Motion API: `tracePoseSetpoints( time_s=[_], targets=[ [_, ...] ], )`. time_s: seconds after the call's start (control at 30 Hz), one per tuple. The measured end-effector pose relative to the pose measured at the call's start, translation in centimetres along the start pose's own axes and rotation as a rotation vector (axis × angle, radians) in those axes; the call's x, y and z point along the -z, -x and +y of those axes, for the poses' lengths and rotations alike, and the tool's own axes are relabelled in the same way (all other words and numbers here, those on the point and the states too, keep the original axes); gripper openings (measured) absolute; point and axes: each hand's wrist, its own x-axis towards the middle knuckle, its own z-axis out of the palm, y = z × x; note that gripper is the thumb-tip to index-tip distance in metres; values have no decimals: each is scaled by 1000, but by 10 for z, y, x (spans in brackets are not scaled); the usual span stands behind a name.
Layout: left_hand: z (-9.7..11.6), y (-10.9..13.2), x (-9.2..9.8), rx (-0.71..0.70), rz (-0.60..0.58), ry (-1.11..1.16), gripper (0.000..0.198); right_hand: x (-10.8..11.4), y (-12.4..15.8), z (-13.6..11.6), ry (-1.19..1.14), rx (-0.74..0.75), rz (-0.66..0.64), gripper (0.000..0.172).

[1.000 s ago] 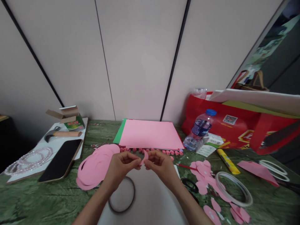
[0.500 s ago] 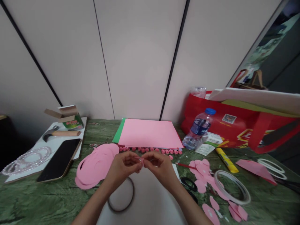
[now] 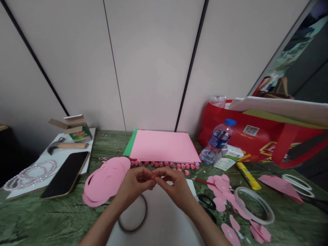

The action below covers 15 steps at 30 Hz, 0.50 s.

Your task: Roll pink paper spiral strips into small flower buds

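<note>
My left hand (image 3: 135,184) and my right hand (image 3: 172,184) meet in the middle, thumbs and fingers pinched together. Between their fingertips is a small strip of pink paper, now almost wholly hidden by the fingers. Just beyond the hands lies a row of little rolled pink paper roses (image 3: 187,166), along the near edge of a stack of pink paper sheets (image 3: 164,145). A pile of pink paper spirals (image 3: 102,184) rests beside my left hand. Under my forearms is a white sheet (image 3: 164,218) with a dark thin ring (image 3: 146,213) on it.
Pink paper cutouts (image 3: 221,184), a tape roll (image 3: 270,217), black-handled scissors (image 3: 207,201) and a yellow glue stick (image 3: 248,176) lie at right. Behind them stand a water bottle (image 3: 217,140) and a red bag (image 3: 238,133). A phone (image 3: 65,174), hammer (image 3: 73,145) and small box (image 3: 80,133) are left.
My fingertips have closed in over the pink paper strip, which showed more plainly before. My right fingers have shifted slightly left. The other things stay where they were.
</note>
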Motion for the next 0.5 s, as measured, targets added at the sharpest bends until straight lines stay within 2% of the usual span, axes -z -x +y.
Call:
tracePoseSetpoints(
  time_s=[0.1, 0.23, 0.33, 0.4, 0.5],
  targets=[
    [-1, 0, 2, 17, 33, 33, 10, -1, 0, 0, -25, -24, 23, 14],
    [-3, -1, 5, 72, 112, 199, 14, -3, 1, -1, -69, -14, 63, 23],
    [-4, -2, 4, 70, 184, 334, 15, -7, 1, -1, -98, -83, 101, 17],
    [-2, -1, 2, 61, 216, 389, 15, -11, 2, -1, -150, -200, 55, 10],
    [-1, 1, -2, 90, 207, 429, 16, -18, 4, -3, -346, -353, -74, 21]
  ],
)
